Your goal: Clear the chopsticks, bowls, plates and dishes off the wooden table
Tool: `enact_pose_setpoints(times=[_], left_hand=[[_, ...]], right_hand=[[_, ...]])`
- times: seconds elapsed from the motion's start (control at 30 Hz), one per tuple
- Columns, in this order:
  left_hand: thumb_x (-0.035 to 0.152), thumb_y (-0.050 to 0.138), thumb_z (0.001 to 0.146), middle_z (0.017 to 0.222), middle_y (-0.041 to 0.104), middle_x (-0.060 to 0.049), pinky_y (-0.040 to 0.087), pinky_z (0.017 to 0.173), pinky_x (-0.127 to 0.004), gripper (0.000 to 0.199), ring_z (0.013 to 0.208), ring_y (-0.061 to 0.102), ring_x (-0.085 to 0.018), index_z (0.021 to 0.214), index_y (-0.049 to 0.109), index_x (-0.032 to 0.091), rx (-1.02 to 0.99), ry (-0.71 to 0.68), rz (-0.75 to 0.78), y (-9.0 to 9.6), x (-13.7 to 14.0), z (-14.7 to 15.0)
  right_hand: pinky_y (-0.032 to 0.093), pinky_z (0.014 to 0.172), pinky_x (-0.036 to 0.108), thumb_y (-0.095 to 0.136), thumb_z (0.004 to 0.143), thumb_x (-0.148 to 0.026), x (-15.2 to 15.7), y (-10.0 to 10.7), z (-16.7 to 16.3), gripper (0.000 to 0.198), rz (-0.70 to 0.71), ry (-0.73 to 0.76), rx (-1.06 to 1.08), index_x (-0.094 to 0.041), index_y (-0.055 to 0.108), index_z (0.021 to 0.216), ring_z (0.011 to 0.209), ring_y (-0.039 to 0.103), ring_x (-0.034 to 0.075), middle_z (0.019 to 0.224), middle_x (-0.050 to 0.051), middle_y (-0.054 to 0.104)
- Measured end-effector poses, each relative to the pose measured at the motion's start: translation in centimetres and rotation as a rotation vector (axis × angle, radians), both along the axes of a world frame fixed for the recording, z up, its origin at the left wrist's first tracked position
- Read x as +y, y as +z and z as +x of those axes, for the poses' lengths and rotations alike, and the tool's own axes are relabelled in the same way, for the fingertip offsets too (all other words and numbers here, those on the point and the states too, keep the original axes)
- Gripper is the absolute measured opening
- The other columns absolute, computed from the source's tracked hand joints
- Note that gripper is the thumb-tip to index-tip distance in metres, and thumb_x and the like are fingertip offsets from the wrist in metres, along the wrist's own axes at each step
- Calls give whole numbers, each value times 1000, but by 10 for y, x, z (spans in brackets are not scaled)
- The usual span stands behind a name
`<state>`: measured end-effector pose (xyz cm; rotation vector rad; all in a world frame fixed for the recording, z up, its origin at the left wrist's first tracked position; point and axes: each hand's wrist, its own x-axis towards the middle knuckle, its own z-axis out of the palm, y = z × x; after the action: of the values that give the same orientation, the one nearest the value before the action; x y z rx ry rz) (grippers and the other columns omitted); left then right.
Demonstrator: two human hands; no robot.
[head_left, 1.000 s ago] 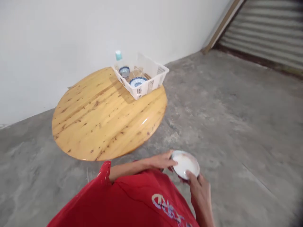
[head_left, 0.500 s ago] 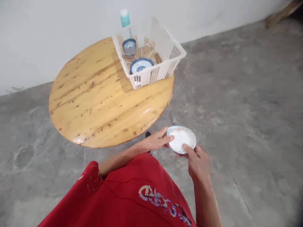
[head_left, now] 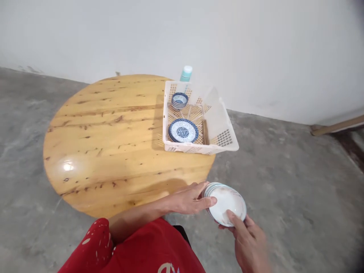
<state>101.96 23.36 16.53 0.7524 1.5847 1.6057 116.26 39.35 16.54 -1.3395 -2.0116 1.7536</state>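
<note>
Between my two hands is a stack of small white dishes with pale blue rims, tilted and off the right front edge of the round wooden table. My left hand grips the stack's left side, its thumb over the top dish's rim. On the lower right side my right hand is closed on the same stack, thumb on the top dish's inside and fingers underneath. The undersides of the dishes are hidden.
On the table's right part stands a white plastic basket. Inside it are stacked blue-and-white bowls, blue-patterned plates and brown chopsticks. A teal bottle with a white cap stands behind the basket's back-left side. A white wall runs behind.
My view has swung up and to the right, so the table and basket sit lower in the picture. Both hands still hold the dish stack, now closer to the table's edge in view.
</note>
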Motion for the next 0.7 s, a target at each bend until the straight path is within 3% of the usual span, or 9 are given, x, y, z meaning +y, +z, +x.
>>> enact_pose_setpoints(times=[0.1,0.2,0.4,0.57,0.7], left_hand=[[57,52,95,104,68,-6,52,85,-34,47,93,62,-21,123,58,20,137,-27,-78,23,-9,-28],[59,48,97,105,68,-7,53,81,-33,49,92,63,-21,126,55,21,182,39,-169,39,-16,-48],[62,47,96,101,68,-7,53,70,-26,52,78,65,-15,122,53,18,157,167,-78,48,-14,-97],[63,46,95,87,67,-4,52,65,-24,48,70,65,-14,106,55,17,178,280,-188,52,1,-154],[57,49,95,81,67,-4,52,62,-25,40,70,67,-16,94,56,17,167,322,-311,49,27,-203]], right_hand=[[50,53,29,80,64,-55,15,15,-41,48,22,127,39,-14,70,85,59,58,18,72,6,69],[50,51,29,82,61,-53,25,36,-86,44,4,259,82,-14,70,79,58,58,18,67,5,66],[51,48,30,83,55,-42,27,71,-175,37,-77,426,167,-13,69,74,57,62,20,70,7,68],[56,53,29,77,65,-25,37,78,-243,24,-208,525,149,-10,70,82,54,64,18,72,10,70],[56,52,26,68,75,-13,61,70,-298,8,-301,574,51,-9,67,81,54,66,18,70,12,70]])
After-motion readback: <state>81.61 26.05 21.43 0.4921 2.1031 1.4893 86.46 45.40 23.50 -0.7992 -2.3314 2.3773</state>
